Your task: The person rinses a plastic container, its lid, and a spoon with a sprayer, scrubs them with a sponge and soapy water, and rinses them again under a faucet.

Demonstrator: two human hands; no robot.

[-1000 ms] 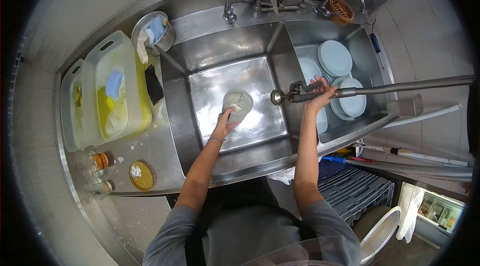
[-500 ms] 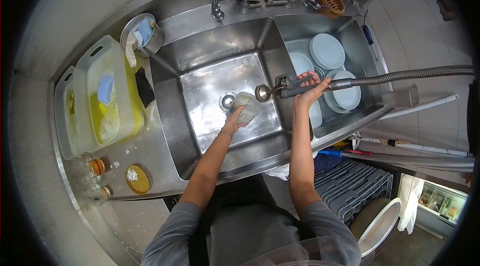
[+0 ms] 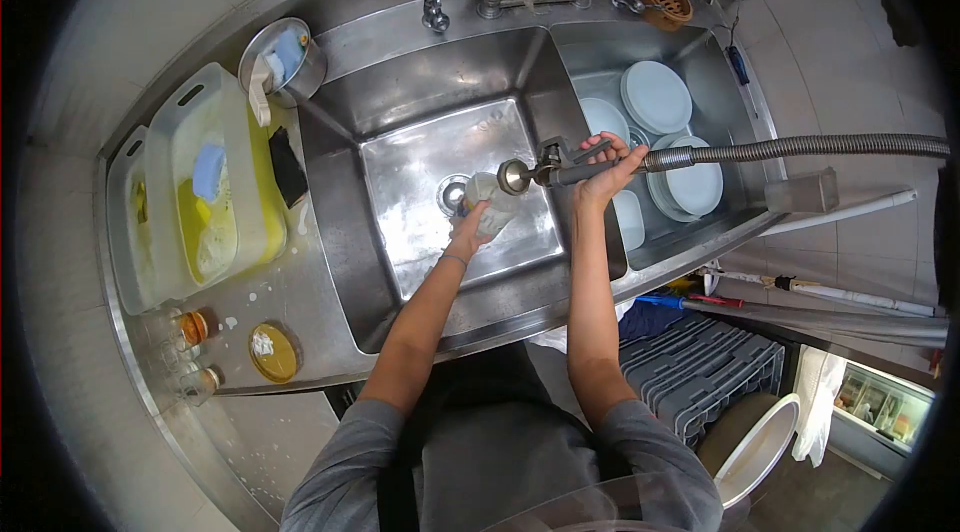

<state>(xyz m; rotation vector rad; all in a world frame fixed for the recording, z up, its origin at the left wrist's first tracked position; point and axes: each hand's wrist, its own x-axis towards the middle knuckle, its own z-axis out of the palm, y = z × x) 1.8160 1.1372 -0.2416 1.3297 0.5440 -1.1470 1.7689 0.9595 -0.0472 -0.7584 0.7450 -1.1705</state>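
Observation:
My left hand (image 3: 466,234) is wrapped around a clear, cloudy-looking glass (image 3: 493,219) over the left sink basin (image 3: 410,167), close beside the drain (image 3: 451,194). From the right, my right hand (image 3: 607,182) grips a pre-rinse spray nozzle (image 3: 576,173) by its dark handle, fingers near the grey lever. The round metal spray head (image 3: 514,177) is right at the upper edge of the glass in this view. A ribbed metal hose (image 3: 810,147) runs from the handle to the right edge.
White plates (image 3: 657,97) are stacked in the right basin. On the left counter stand plastic tubs (image 3: 262,232) with yellow liquid and a blue sponge (image 3: 209,173), a metal pot (image 3: 310,72), a yellow lid (image 3: 274,352) and several glass jars (image 3: 190,330). A faucet (image 3: 433,7) arches behind the basin.
My right hand has brought the spray nozzle slightly left and up, so its head now overlaps the edge of the glass. My left hand and the glass have shifted slightly left and up.

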